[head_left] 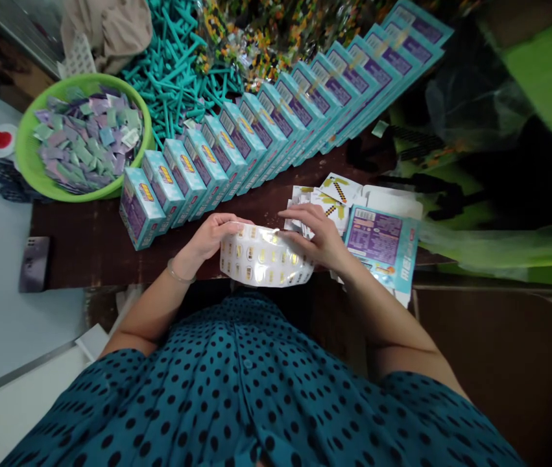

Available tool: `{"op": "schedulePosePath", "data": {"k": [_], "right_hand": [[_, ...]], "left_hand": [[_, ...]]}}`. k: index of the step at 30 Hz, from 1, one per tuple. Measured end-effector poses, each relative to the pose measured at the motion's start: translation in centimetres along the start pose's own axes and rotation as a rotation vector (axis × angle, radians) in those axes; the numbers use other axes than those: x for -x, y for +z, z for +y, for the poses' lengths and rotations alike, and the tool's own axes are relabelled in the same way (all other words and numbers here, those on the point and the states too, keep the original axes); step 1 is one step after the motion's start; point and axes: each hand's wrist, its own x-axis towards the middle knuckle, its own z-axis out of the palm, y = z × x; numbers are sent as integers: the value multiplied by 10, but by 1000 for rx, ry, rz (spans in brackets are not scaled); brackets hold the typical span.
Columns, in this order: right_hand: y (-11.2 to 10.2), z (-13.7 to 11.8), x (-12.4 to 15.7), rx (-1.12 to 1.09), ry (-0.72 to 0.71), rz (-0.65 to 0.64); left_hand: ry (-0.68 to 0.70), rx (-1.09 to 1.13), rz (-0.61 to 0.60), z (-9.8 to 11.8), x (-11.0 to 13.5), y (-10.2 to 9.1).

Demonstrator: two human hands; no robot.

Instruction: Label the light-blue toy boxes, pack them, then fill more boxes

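Observation:
My left hand (215, 237) is closed on the upper left corner of a white sticker sheet (263, 259) with rows of shiny gold labels. The sheet bends and hangs tilted in front of the table's near edge. My right hand (319, 235) is at the sheet's upper right, its fingers stretched to the left and apart. Its lower fingers touch or nearly touch the sheet's top edge. Just beyond the right hand lie white printed cards (338, 189) with a pickaxe-like picture. A flattened blue and purple carton (383, 243) lies to their right.
A long slanting row of blue and purple boxes (227, 152) stands across the dark table (85, 256). At left is a green basket (23, 146) of small packets. Behind are teal sticks (173, 71) and bagged orange-black pieces (266, 39). A phone (35, 263) lies at the left edge.

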Motion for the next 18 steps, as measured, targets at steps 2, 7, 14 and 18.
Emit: {"op": "schedulePosePath", "data": {"k": [2,7,14,18], "right_hand": [[2,0,0,21,-3,-21],[-8,-14,0,-55,-86,-62],[5,-10,-14,-72,-10,-23],[25,-1,-13,68,-164,112]], "left_hand": [[-2,1,-23,0,-1,1],[-7,8,-5,1,-4,1],[-11,9,-42,1,-6,7],[-30,36,-43,2,-7,13]]}}
